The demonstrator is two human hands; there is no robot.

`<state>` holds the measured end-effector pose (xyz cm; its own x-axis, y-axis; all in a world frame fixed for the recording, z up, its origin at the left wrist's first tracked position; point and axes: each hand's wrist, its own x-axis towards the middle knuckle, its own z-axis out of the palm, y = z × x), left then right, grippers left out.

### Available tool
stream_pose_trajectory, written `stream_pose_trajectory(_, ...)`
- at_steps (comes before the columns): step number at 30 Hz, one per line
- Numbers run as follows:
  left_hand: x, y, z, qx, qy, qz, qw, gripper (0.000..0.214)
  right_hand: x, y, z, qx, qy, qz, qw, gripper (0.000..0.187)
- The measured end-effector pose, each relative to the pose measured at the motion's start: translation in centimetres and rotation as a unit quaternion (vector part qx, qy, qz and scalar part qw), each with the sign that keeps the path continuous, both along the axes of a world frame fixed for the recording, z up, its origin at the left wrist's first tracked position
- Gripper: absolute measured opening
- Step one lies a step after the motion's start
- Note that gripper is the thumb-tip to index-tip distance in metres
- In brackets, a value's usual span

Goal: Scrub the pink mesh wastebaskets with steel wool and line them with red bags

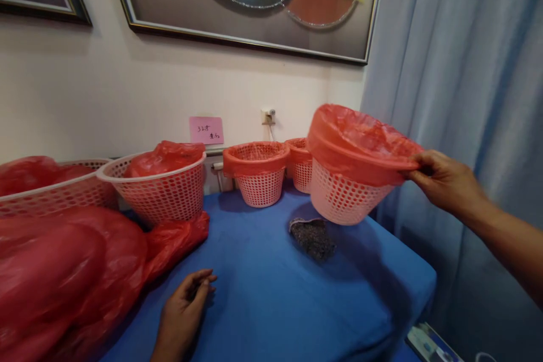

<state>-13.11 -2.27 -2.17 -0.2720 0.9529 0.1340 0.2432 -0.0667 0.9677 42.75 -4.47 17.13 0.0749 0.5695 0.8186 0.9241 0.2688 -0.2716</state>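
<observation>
My right hand point(445, 178) grips the rim of a pink perforated plastic basket point(352, 186), its thumb and fingers closed on the edge. A red plastic bag point(360, 147) lines this basket and folds over its rim. The basket is tilted and held above the right side of the blue-covered table. Below it lies a dark, mesh-like bundle point(313, 237) with a pale edge. My left hand point(184, 308) rests low over the table, fingers loosely curled, a gap at the thumb, with nothing visible in it. A heap of red plastic bags point(72, 277) lies to its left.
Two smaller lined baskets, one nearer point(261, 181) and one partly hidden point(302, 172), stand at the back. Larger pink baskets point(169, 195) with red plastic stand left. A pink note point(206, 130) and a socket point(268, 117) are on the wall. A curtain point(458, 96) hangs right.
</observation>
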Motion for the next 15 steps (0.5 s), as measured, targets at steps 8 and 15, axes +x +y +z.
stream_pose_trajectory(8,0.0,0.3,0.0,-0.019,0.013,-0.013,1.000,0.061,5.1,3.9,-6.4,-0.090,-0.010,-0.038,0.995,0.022)
stream_pose_trajectory(15,0.0,0.4,-0.3,-0.039,0.035,-0.023,0.998,0.058,3.9,6.2,-8.0,-0.092,0.053,-0.045,0.993,0.024)
